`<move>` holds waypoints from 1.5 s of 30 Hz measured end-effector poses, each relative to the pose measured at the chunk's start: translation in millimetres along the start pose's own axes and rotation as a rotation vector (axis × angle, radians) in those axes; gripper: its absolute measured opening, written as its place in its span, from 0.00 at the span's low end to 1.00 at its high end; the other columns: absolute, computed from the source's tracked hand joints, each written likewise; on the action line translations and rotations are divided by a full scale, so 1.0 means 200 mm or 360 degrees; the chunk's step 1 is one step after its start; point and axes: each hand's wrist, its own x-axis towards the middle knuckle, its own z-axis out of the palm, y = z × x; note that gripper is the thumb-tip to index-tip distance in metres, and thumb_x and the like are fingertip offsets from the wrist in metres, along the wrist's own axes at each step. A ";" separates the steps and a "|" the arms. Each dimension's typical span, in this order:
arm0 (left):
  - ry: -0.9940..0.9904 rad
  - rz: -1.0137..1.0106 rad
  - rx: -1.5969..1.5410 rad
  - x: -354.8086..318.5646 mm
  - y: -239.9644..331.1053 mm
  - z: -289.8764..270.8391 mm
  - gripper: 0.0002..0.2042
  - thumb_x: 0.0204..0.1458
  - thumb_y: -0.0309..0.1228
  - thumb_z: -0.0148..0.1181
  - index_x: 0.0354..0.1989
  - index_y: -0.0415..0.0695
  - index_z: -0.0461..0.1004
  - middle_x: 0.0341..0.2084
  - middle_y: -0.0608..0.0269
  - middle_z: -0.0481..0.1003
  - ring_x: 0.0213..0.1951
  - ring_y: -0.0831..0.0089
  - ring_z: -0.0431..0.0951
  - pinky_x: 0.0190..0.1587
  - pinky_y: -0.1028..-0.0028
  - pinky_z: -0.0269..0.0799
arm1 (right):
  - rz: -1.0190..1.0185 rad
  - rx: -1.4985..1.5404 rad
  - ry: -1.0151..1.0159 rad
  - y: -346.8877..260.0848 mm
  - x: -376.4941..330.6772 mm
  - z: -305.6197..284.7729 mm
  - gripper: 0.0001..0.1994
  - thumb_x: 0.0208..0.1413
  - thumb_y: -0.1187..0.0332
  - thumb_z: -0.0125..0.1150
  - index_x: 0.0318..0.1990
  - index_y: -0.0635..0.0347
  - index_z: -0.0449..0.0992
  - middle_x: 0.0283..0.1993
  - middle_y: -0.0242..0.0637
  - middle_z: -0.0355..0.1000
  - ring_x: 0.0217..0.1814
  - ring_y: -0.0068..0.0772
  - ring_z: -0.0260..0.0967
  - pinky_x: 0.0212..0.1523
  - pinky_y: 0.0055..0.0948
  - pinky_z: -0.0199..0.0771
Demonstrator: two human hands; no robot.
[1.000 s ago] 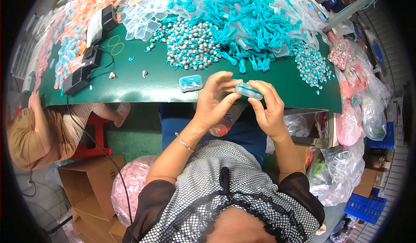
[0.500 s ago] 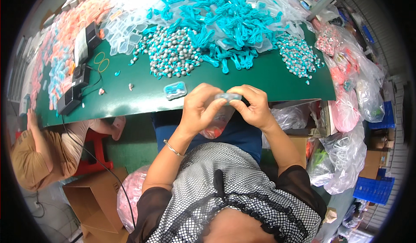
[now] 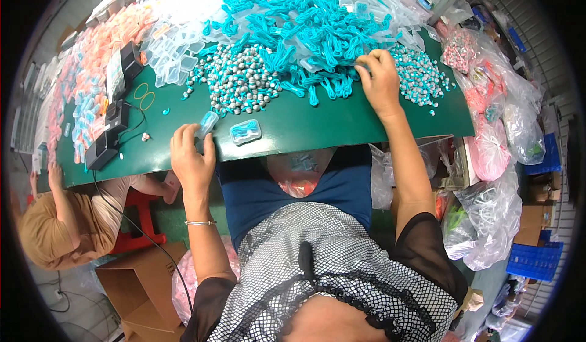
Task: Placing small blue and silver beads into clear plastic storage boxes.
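Observation:
My left hand (image 3: pixel 193 162) is over the table's front edge at the left, its thumb and fingertips closed on a small clear plastic case (image 3: pixel 209 123). Another clear case (image 3: pixel 245 132) lies flat to its right, with turquoise cord inside. My right hand (image 3: pixel 379 84) is at the right edge of a big heap of turquoise cord bundles (image 3: pixel 329 34). Its fingers are curved, with a gap between thumb and forefinger, touching or just short of the cords. Left of the cords is a pile of grey and turquoise bead-like pieces (image 3: pixel 235 82); a smaller such pile (image 3: pixel 418 73) lies beyond my right hand.
Empty clear cases (image 3: pixel 168 55) and small black speakers (image 3: pixel 116 116) stand at the left, near orange pieces (image 3: pixel 104 43). A plastic bag (image 3: pixel 299 180) hangs at my lap. A co-worker (image 3: pixel 67 220) sits far left. Filled bags (image 3: pixel 488 153) crowd the right side.
My hands were together at the table edge around a small clear case. Now they are apart: the left has moved left to a clear case, the right up to the cord heap.

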 end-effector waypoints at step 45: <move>-0.0249 0.0368 -0.0218 0.23 0.41 0.32 0.14 0.45 0.15 0.54 0.41 0.39 0.75 0.31 0.50 0.74 0.37 0.51 0.75 0.39 0.58 0.72 | 0.0310 0.0368 -0.0008 0.03 -0.49 -0.45 0.05 0.51 0.76 0.64 0.36 0.63 0.76 0.40 0.42 0.73 0.43 0.42 0.73 0.44 0.34 0.72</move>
